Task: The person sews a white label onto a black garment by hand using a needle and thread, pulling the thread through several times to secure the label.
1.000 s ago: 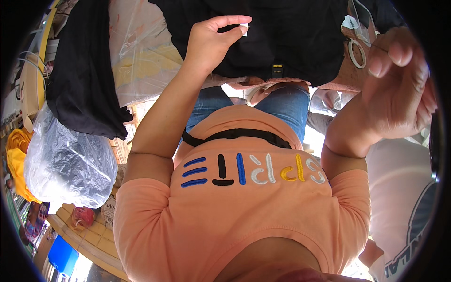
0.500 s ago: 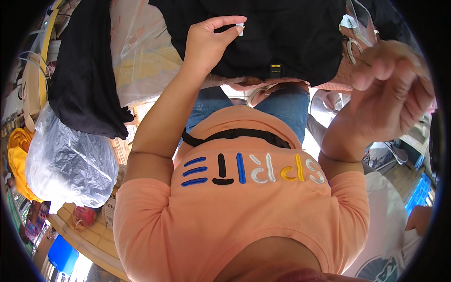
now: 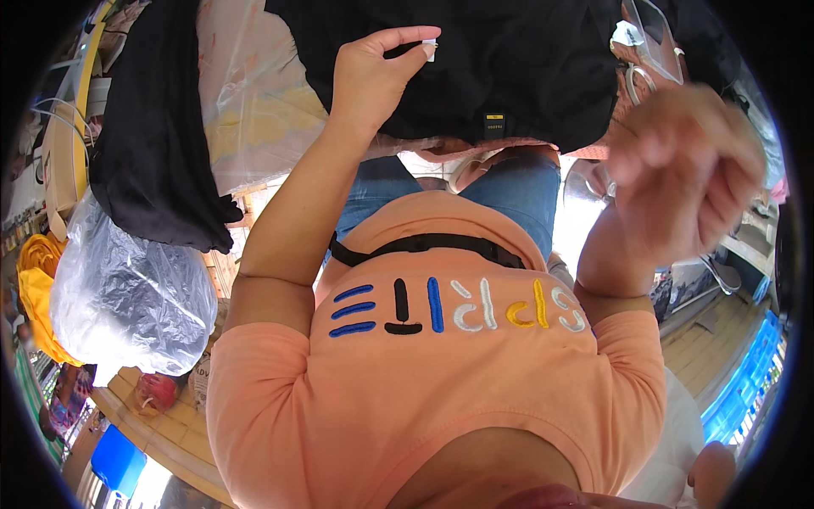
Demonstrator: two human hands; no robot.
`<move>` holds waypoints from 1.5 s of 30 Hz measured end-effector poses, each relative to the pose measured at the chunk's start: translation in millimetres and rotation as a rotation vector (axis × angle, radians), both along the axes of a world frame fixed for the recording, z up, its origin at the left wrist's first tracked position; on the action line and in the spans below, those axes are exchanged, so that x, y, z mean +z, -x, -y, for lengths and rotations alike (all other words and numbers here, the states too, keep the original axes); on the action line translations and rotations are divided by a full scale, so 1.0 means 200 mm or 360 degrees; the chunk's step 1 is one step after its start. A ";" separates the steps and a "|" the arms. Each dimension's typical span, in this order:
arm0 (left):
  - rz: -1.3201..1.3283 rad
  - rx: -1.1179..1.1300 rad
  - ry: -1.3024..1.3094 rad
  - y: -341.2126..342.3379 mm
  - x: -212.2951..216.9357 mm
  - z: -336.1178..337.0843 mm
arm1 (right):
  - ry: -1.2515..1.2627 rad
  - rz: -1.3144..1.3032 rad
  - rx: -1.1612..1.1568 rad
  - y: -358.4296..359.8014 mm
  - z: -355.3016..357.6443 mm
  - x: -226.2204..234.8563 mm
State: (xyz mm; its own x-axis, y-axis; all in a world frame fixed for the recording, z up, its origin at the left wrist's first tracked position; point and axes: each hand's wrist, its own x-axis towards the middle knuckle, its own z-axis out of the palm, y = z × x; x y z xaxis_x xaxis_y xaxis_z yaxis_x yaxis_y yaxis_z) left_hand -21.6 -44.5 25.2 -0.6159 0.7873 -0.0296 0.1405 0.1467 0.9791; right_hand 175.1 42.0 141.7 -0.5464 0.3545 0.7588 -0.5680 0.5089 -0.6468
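Note:
My left hand (image 3: 371,78) pinches a small white label (image 3: 430,51) between thumb and forefinger, over the black cloth (image 3: 526,72) spread in front of me. A black tag with a yellow end (image 3: 494,125) lies near the cloth's front edge. To the right, my right hand (image 3: 688,174) is raised off the cloth and blurred by motion. Its fingers are curled together; anything between them is too small or smeared to make out.
White-handled scissors (image 3: 638,83) and a white paper tag (image 3: 627,34) lie right of the cloth. On the left hang black fabric (image 3: 157,127) and a clear plastic bag (image 3: 131,288), beside yellow cloth (image 3: 41,284). A blue crate (image 3: 742,382) stands at lower right; part of another person shows near it.
My right hand has moved slightly left and down, still raised. My left hand keeps its pinch on the white label, almost unmoved. The other person at lower right has shifted lower.

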 end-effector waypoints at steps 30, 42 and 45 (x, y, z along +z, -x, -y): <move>0.0614 -0.0311 -0.0392 -0.03 0.10 0.05 | 0.0245 0.0841 -0.0496 0.16 -0.02 -0.45; 0.0757 -0.0329 -0.0397 -0.03 0.11 0.06 | 0.0086 0.0832 -0.0587 0.17 -0.01 -0.45; 0.0728 -0.0331 -0.0391 -0.02 0.11 0.06 | 0.0080 0.0831 -0.0589 0.17 -0.01 -0.45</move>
State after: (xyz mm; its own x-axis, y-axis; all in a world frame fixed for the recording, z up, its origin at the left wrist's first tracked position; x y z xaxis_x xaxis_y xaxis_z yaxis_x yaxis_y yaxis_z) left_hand -16.6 -55.7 47.6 -0.4141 0.9084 -0.0578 -0.3049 -0.0786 0.9491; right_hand 140.7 44.4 51.7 -0.6743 0.6185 0.4035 0.0355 0.5728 -0.8189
